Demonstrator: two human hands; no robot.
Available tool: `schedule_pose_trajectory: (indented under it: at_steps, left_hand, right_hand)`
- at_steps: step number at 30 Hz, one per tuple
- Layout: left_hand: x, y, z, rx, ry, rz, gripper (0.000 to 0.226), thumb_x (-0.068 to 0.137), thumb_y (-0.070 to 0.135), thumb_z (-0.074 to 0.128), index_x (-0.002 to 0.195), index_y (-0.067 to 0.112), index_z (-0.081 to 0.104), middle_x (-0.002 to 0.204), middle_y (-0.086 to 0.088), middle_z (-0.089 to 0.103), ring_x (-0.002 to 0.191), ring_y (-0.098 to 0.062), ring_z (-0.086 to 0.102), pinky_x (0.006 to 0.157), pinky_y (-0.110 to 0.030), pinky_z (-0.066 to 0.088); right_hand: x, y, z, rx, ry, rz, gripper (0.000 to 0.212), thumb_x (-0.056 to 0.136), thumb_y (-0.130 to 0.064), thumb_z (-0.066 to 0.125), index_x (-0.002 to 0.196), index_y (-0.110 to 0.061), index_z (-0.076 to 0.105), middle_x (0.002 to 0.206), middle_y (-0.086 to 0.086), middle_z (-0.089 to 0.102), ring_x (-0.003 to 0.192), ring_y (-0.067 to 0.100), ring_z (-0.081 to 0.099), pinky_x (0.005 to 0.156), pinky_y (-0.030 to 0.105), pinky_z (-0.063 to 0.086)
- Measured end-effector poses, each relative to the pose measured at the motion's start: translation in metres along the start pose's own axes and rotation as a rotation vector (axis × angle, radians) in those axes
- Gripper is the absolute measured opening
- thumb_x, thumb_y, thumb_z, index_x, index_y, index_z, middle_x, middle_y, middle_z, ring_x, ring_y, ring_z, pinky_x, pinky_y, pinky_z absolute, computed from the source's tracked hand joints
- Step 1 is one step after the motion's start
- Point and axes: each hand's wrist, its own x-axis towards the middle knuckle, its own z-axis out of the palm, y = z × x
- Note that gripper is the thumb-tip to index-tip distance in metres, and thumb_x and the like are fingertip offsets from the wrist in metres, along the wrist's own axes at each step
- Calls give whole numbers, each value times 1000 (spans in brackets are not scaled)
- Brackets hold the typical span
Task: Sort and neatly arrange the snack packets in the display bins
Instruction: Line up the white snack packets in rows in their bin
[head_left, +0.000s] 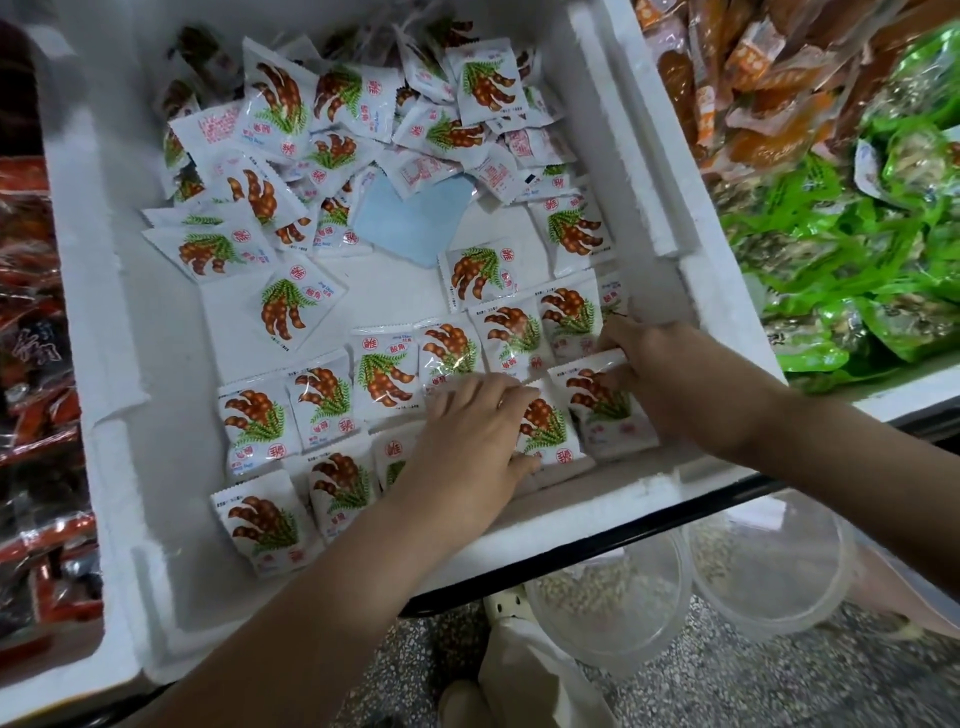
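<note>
Foam bin (649, 156) during sorting. Tamarind packets are lying in two states: a loose heap (332, 104) is filling the far half, while flat rows (322, 400) are forming along the near wall. The right hand (660, 369) is curling its fingers over the far edge of the end packet (597, 410) near the right corner, gripping it. The left hand (467, 426) is lying with straight fingers pressed flat on the neighbouring packet (545, 431), thumb at its near edge, grasping nothing. A blue sheet (415, 223) is showing on the bin floor between heap and rows. Green packs (857, 270) and orange packs (753, 78) are filling the bins to the right. Handling, as a judgement: each packet is looking light and pillow-soft, with glossy film likely to be slipping under a flat palm and crinkling when squeezed. The crimped, serrated end seams are offering the firmest pinch. Sliding a packet by its edge is probably suiting alignment better than lifting it by the middle.
</note>
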Motion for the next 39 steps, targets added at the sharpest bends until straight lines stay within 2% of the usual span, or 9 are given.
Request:
schedule_pose_trajectory:
  at_steps: [4, 8, 11, 14, 17, 19, 29, 34, 39]
  left_hand:
    - [3, 3, 3, -26, 16, -13, 63, 97, 37, 51, 151, 24, 21, 148, 4, 27, 139, -15, 16, 114, -30, 12]
    - [4, 2, 6, -11, 35, -17, 63, 97, 37, 51, 151, 24, 20, 145, 4, 27, 137, -15, 18, 113, -31, 16]
    - [5, 3, 7, -3, 44, -18, 64, 97, 37, 51, 151, 24, 20, 145, 4, 27, 137, -16, 19, 113, -31, 16]
    - [6, 4, 8, 8, 48, -18, 63, 97, 37, 51, 150, 24, 20, 145, 3, 27, 138, -17, 19, 113, -31, 16]
    - [7, 3, 8, 10, 53, -16, 63, 97, 38, 50, 150, 24, 19, 146, 3, 26, 138, -17, 19, 112, -31, 15]
    - [7, 3, 8, 10, 55, -14, 62, 98, 38, 49, 150, 24, 19, 146, 3, 26, 138, -18, 18, 112, -32, 15]
    - [0, -22, -15, -69, 186, -16, 54, 100, 40, 38, 151, 29, 23, 150, 4, 23, 139, -12, 18, 112, -23, 5]
    - [5, -74, -28, -24, 442, -132, 52, 84, 5, 70, 133, 5, 53, 132, -23, 51, 122, -41, 48, 101, -53, 38]
    - [13, -108, -45, -116, 567, -405, 62, 86, 11, 69, 142, 6, 42, 146, -21, 37, 136, -36, 31, 110, -49, 27]
  right_hand:
    - [4, 3, 6, -45, -95, 74, 28, 92, 2, 44, 117, -9, 42, 96, 10, 59, 93, 34, 63, 67, 34, 42]
    - [3, 2, 9, -95, -124, -5, 42, 91, -18, 59, 127, -14, 38, 126, 7, 49, 117, 27, 52, 86, 37, 44]
    - [1, 4, 10, -200, -85, -78, 53, 90, -28, 60, 136, -18, 36, 133, 3, 40, 127, 21, 38, 95, 34, 41]
    - [-1, 4, 10, -327, -25, -156, 61, 83, -37, 67, 135, -18, 43, 125, 6, 44, 119, 24, 42, 92, 35, 43]
    - [1, 11, 12, -396, 73, -253, 66, 45, -33, 92, 102, -8, 68, 92, 11, 62, 85, 30, 61, 67, 35, 54]
    - [1, 14, 14, -376, 101, -275, 71, 39, -26, 94, 102, -6, 68, 87, 11, 64, 78, 31, 63, 62, 35, 54]
    - [24, 1, -26, 49, 286, -247, 28, 90, -3, 58, 118, -6, 59, 108, 10, 64, 93, 28, 63, 72, 31, 50]
    - [69, -20, -20, 64, 276, -269, 42, 92, -6, 56, 132, -8, 47, 130, 12, 51, 117, 30, 51, 95, 35, 40]
    - [110, -42, -5, 1, 171, -224, 66, 91, -23, 60, 146, -11, 26, 147, 9, 33, 135, 26, 29, 110, 32, 22]
